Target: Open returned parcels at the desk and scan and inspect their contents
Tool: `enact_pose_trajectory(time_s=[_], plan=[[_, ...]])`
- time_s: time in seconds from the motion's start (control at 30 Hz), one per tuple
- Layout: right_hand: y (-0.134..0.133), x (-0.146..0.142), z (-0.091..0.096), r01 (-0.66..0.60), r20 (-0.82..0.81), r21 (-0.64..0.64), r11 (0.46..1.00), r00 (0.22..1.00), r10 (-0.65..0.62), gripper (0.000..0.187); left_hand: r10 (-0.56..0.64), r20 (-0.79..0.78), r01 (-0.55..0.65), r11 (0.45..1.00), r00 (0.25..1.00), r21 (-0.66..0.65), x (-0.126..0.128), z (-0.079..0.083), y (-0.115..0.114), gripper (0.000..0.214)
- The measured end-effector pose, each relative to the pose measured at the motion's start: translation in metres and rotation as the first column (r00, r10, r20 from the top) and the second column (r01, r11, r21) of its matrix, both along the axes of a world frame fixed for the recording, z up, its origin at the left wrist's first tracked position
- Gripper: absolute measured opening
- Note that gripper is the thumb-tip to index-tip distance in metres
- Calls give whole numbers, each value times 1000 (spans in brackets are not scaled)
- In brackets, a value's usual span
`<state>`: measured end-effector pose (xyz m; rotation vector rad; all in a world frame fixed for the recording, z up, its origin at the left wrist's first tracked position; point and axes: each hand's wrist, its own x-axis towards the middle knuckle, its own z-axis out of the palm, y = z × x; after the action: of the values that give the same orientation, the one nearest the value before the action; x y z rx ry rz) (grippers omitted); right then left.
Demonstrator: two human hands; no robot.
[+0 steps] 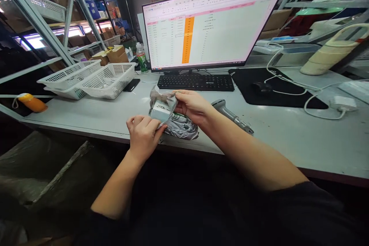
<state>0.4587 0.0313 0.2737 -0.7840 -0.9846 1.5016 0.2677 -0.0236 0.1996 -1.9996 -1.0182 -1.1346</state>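
Between my hands is a clear plastic bag (155,94) with a small pale box (161,110) inside, dark print on its top. My left hand (143,133) pinches the bag's near edge, fingers curled. At the bag's right side, my right hand (191,105) grips the plastic between thumb and fingers. Under and to the right of the bag lies a crumpled grey plastic mailer (183,127) with dark printing. A grey handheld scanner (230,113) rests on the desk beside my right forearm.
Behind my hands stand a black keyboard (198,82) and a large monitor (225,34). White baskets (115,80) and a phone (132,85) are at left, near a green-labelled bottle (141,59). A mouse (262,87), cables and a cream container (319,57) sit at right.
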Motion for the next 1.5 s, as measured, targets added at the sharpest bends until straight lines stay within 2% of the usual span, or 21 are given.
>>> enact_pose_trajectory(time_s=[0.17, 0.27, 0.33, 0.4, 0.43, 0.47, 0.5, 0.57, 0.6, 0.63, 0.7, 0.73, 0.8, 0.87, 0.93, 1.0, 1.07, 1.2, 1.37, 1.43, 1.5], plan=[[18, 15, 5, 169, -279, -157, 973, 937, -208, 24, -147, -213, 151, 989, 966, 0, -30, -9, -6, 31], [23, 15, -7, 189, -259, -142, 972, 940, -221, 19, -148, -203, 158, 987, 968, 38, -57, -16, -9, 25], [23, 16, -21, 186, -194, -61, 981, 961, -195, 16, -127, -218, 150, 985, 968, 89, -74, -19, -11, 22], [20, 22, -37, 142, 39, 109, 984, 988, -146, 10, -109, -227, 140, 982, 968, 127, -88, -23, -13, 19], [19, 26, -44, 68, 247, 195, 978, 962, -116, 6, -99, -219, 131, 982, 971, 137, -93, -26, -14, 18], [16, 32, -51, -26, 482, 262, 965, 869, -108, 4, -93, -203, 123, 983, 975, 139, -97, -29, -14, 17], [13, 37, -55, -108, 681, 318, 942, 717, -147, 5, -92, -185, 118, 984, 978, 135, -99, -33, -15, 15], [1, 40, -55, -200, 827, 480, 854, 427, -365, 15, -115, -159, 135, 983, 981, 125, -98, -42, -14, 11], [-8, 37, -50, -221, 779, 604, 766, 369, -507, 22, -135, -154, 155, 981, 979, 121, -96, -45, -14, 8], [-19, 32, -41, -237, 683, 724, 648, 376, -626, 27, -158, -153, 177, 977, 976, 121, -93, -47, -13, 8], [-41, 11, -19, -298, 508, 862, 411, 497, -704, 33, -191, -149, 210, 970, 970, 124, -84, -46, -10, 13], [-51, -2, -6, -368, 490, 869, 331, 554, -672, 34, -205, -148, 225, 966, 968, 131, -80, -43, -8, 16], [-61, -28, 15, -554, 579, 795, 247, 570, -583, 33, -247, -160, 271, 951, 956, 148, -73, -34, -6, 20], [-58, -48, 27, -732, 728, 627, 265, 430, -535, 30, -299, -206, 333, 930, 932, 156, -68, -24, -4, 19], [-44, -58, 30, -830, 834, 431, 355, 216, -508, 28, -310, -261, 359, 917, 914, 171, -67, -14, -2, 17], [-30, -59, 26, -843, 874, 324, 429, 93, -477, 24, -289, -292, 349, 919, 912, 182, -68, -8, 0, 15], [-20, -53, 21, -809, 873, 376, 453, 145, -465, 17, -287, -302, 347, 923, 909, 166, -70, -5, 1, 16], [-22, -32, 9, -634, 785, 611, 473, 409, -466, 4, -342, -289, 387, 915, 894, 114, -67, -6, 3, 21], [-43, -3, -22, -274, 528, 802, 531, 742, -413, 9, -446, -170, 464, 882, 879, 80, -30, -29, -6, 18], [-50, 6, -38, -143, 409, 821, 553, 823, -394, 9, -498, -132, 509, 858, 857, 68, -13, -41, -11, 15], [-52, 14, -52, -25, 329, 805, 592, 850, -411, 8, -526, -106, 532, 845, 844, 48, -1, -47, -16, 13]])
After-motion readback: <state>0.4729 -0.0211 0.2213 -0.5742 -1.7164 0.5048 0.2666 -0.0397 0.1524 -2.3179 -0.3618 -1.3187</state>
